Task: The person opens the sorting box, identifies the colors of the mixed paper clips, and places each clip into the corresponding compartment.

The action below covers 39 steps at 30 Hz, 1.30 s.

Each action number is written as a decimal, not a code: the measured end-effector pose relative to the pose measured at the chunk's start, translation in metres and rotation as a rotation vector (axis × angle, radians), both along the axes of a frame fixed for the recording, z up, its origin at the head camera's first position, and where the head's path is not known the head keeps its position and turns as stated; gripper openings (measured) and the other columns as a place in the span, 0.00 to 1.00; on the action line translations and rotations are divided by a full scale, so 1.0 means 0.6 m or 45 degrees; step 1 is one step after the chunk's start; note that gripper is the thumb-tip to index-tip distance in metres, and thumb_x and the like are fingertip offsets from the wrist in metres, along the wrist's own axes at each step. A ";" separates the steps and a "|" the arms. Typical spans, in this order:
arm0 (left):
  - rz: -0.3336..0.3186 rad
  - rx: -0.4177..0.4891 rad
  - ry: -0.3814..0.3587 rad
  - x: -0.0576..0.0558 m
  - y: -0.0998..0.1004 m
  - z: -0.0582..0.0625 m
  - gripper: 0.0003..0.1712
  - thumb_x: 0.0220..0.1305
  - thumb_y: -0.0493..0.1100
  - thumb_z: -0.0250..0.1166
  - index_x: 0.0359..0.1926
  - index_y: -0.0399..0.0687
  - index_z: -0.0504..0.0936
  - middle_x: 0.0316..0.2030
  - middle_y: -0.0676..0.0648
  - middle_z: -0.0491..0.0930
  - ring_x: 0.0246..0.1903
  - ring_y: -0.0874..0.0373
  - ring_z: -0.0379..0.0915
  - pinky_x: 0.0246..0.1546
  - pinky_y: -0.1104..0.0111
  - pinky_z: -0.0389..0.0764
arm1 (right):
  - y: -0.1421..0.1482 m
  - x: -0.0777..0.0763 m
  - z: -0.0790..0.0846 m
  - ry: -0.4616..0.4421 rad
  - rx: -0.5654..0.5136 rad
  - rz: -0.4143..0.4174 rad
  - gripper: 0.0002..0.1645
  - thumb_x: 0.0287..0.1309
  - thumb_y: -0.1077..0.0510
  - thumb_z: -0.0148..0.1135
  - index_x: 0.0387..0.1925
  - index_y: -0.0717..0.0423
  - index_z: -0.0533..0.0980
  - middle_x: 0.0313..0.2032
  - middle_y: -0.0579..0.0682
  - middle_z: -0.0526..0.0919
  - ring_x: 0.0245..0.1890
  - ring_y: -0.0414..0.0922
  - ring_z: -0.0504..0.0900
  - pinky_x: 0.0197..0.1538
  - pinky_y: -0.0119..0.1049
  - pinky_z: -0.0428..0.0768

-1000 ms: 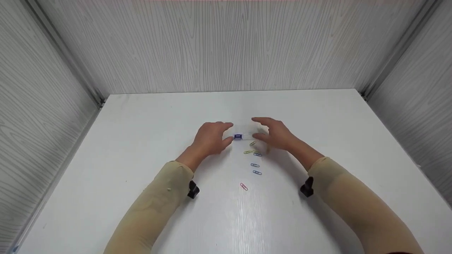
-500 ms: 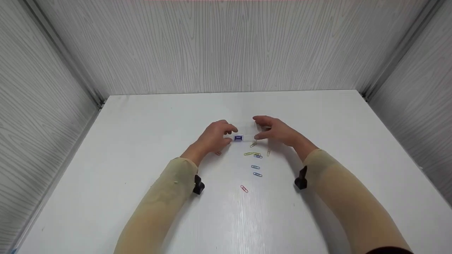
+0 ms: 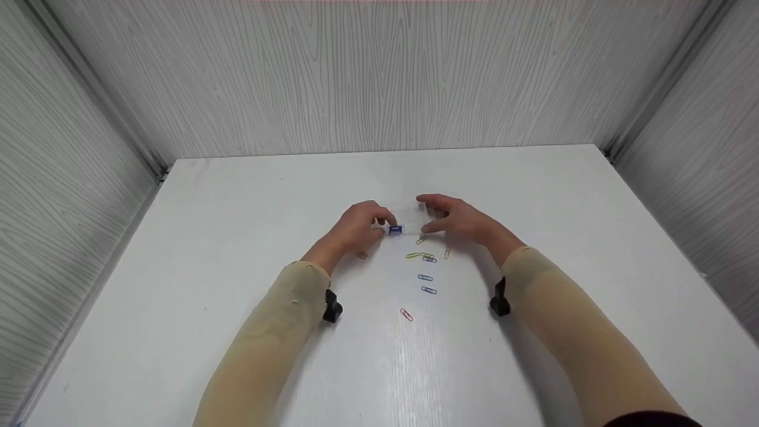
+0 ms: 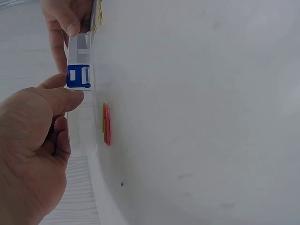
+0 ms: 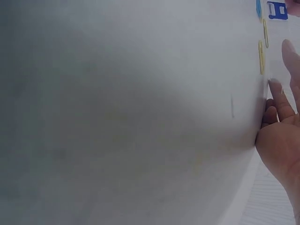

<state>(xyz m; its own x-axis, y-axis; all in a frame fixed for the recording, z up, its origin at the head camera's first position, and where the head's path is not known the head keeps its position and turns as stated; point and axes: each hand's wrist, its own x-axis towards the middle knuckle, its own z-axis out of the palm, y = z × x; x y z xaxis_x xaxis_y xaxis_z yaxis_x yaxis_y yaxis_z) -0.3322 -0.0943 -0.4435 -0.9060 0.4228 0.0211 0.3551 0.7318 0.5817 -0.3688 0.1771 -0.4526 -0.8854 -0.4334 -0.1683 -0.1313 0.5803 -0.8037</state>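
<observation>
A clear plastic box (image 3: 410, 212) with a blue latch (image 4: 78, 76) on its front lies between both hands near the middle of the table. My left hand (image 3: 357, 227) is at its left part: in the left wrist view the thumb presses its front just beside the latch, while the index finger reaches over the top edge at the latch. At the other end, my right hand (image 3: 461, 220) holds the box, thumb at the front and fingers behind. In the right wrist view this hand (image 5: 281, 145) shows only partly, at the right edge.
On the white table (image 3: 237, 237), loose paper clips lie in front of the box: yellow-green ones (image 3: 420, 255), several blue ones (image 3: 429, 290), a red one (image 3: 406, 315) nearest me and reddish ones (image 3: 362, 255) by the left wrist. Grey wood-grain panels (image 3: 379, 77) enclose the back and sides.
My left hand has moved in to the right, its index finger curling down onto the latch. My right hand has drawn slightly closer around the box end. The paper clips stay put.
</observation>
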 end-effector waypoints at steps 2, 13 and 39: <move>0.003 0.000 0.000 -0.001 0.000 0.000 0.19 0.71 0.31 0.64 0.53 0.56 0.91 0.48 0.48 0.80 0.51 0.50 0.72 0.60 0.58 0.73 | 0.001 -0.001 0.000 0.006 0.003 -0.001 0.44 0.63 0.49 0.77 0.78 0.33 0.69 0.77 0.42 0.66 0.80 0.47 0.59 0.80 0.52 0.52; 0.034 0.027 -0.059 0.000 0.003 0.001 0.17 0.68 0.29 0.63 0.49 0.54 0.88 0.47 0.48 0.77 0.50 0.51 0.70 0.57 0.58 0.72 | -0.002 -0.005 -0.003 -0.005 0.046 -0.010 0.46 0.62 0.49 0.78 0.78 0.30 0.68 0.79 0.42 0.64 0.81 0.47 0.56 0.80 0.51 0.50; 0.074 0.051 -0.120 0.004 0.011 0.006 0.12 0.72 0.29 0.62 0.46 0.50 0.84 0.49 0.47 0.75 0.53 0.51 0.68 0.56 0.58 0.73 | -0.002 -0.002 -0.001 0.006 0.053 -0.004 0.45 0.65 0.50 0.76 0.79 0.31 0.66 0.80 0.41 0.62 0.82 0.46 0.55 0.80 0.50 0.50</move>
